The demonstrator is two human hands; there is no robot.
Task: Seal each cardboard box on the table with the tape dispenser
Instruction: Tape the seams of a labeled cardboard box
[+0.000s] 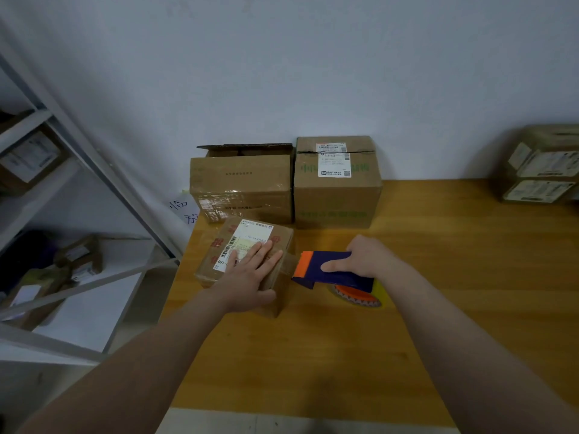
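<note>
Cardboard box (pixel 247 261) near table (pixel 438 277) left edge, left hand (pixel 250 270) flat on top; right hand (pixel 366 258) grips tape dispenser (pixel 332 270) just beside.

Tape dispenser (pixel 332 270): navy body, orange nose, orange toothed roll core, yellowish tape.
Small box (pixel 277 297): brown, red characters, white label (pixel 250 238) with black barcode.
Rear right box (pixel 336 198): brown, green print, white labels.
Rear left box (pixel 241 183): plain brown.
Table (pixel 438 277): honey-orange woodgrain.
Wall (pixel 313 73): pale blue-white.
</note>
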